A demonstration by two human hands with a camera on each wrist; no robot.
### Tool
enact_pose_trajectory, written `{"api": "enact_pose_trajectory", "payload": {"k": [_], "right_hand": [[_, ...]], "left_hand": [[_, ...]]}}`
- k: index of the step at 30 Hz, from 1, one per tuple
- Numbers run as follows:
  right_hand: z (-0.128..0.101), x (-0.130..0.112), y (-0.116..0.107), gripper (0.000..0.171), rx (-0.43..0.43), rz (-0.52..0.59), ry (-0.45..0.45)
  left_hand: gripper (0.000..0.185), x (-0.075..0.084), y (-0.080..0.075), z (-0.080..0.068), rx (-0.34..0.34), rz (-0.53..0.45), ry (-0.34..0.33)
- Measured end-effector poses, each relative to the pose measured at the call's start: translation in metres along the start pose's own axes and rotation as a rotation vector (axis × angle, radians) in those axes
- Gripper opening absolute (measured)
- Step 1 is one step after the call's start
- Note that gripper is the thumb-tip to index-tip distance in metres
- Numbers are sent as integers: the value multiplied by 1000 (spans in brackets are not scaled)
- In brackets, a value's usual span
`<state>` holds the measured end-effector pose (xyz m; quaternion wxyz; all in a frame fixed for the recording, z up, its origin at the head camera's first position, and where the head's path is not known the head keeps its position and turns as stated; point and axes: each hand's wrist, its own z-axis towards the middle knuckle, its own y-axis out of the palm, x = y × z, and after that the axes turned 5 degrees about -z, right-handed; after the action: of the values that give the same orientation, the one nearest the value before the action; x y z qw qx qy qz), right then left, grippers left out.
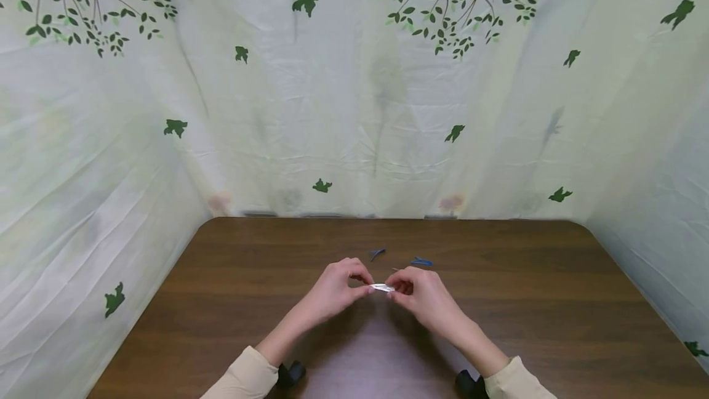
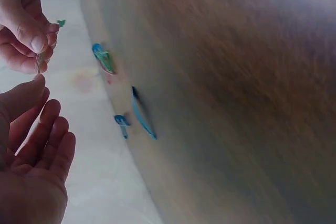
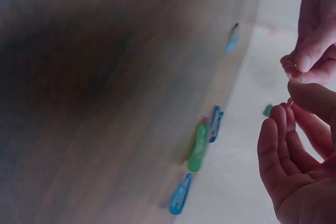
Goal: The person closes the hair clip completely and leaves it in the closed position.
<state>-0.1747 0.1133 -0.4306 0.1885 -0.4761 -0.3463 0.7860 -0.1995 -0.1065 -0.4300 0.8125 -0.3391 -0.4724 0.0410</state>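
Note:
A small, slim whitish hair clip (image 1: pixel 382 287) is held up level between both hands over the wooden table. My left hand (image 1: pixel 341 285) pinches its left end with thumb and fingertips. At the other end, my right hand (image 1: pixel 423 294) has it between thumb and forefinger. Edge-on in the left wrist view, the hair clip (image 2: pixel 39 64) shows as a thin striped strip, its ends covered by fingertips. Seen from the right wrist, most of it is hidden by the fingers, while the other right-hand fingers (image 3: pixel 269 145) curve loosely.
Beyond the hands, blue hair clips (image 1: pixel 422 261) (image 1: pixel 377 254) lie on the table (image 1: pixel 249 288). A green clip (image 3: pixel 198 148) lies among blue ones (image 3: pixel 180 195) in the right wrist view. A white leaf-patterned cloth (image 1: pixel 343 140) hangs behind and along both sides.

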Motion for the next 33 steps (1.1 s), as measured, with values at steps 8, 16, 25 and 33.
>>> {"api": "enact_pose_trajectory", "payload": {"k": [8, 16, 25, 33], "right_hand": [[11, 16, 9, 13, -27, -30, 7], [17, 24, 11, 10, -73, -60, 13], [21, 29, 14, 9, -151, -81, 32], [24, 32, 15, 9, -188, -102, 30]], "left_hand": [[7, -18, 4, 8, -16, 54, -27], [9, -30, 9, 15, -73, 107, -55], [10, -39, 14, 18, -141, 138, -53], [10, -44, 16, 21, -167, 142, -57]]}}
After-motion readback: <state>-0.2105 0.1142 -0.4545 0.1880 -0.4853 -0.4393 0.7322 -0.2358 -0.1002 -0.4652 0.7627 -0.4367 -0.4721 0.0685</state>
